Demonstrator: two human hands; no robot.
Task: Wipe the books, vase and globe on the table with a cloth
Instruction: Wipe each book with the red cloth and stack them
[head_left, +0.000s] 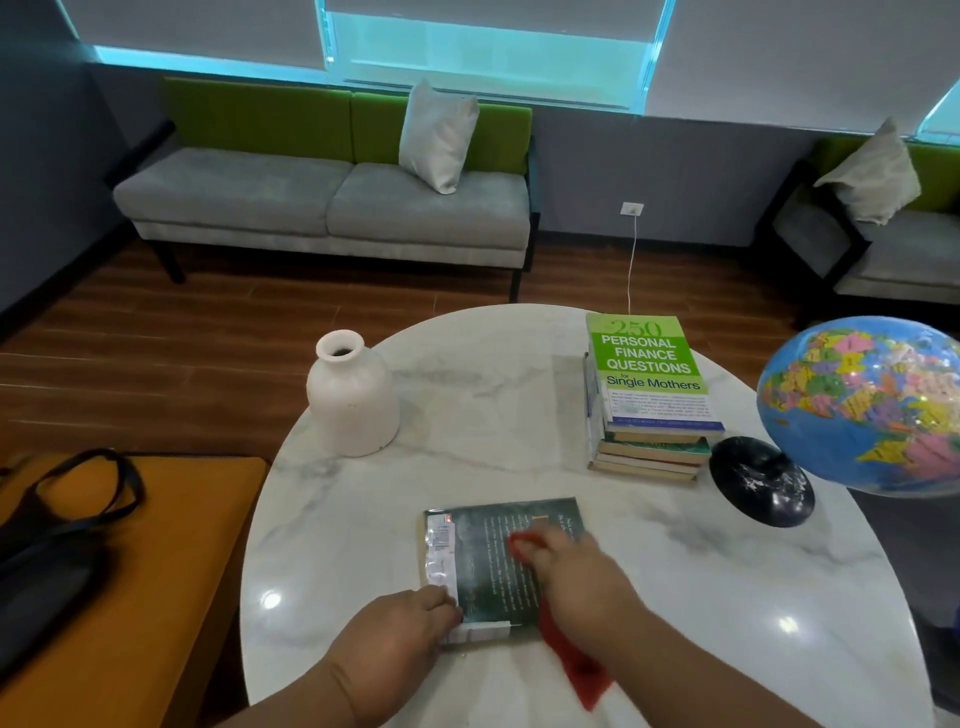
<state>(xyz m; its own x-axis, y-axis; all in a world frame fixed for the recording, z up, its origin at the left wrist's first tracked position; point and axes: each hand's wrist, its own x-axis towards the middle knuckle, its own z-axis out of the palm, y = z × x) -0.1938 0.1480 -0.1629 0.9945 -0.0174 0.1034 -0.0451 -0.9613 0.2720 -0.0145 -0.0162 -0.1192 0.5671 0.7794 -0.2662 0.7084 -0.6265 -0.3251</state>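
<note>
A dark green book (483, 561) lies flat near the front of the round marble table (493, 395). My left hand (400, 634) grips its near left corner. My right hand (576, 577) holds a red cloth (576, 665) against the cover, and the cloth's tail hangs toward me. A white vase (350, 397) stands upright at the table's left edge. A stack of books (649, 395) with a green-and-white one on top sits at the back right. Beside the stack, a blue globe (862, 405) on a black base (761, 480) stands at the right edge.
An orange bench (171, 561) with a black bag (57, 540) is at the left. A grey and green sofa (327, 202) with a pillow stands behind the table, and an armchair (883, 228) sits at the right. A white cable (632, 260) runs from a wall socket.
</note>
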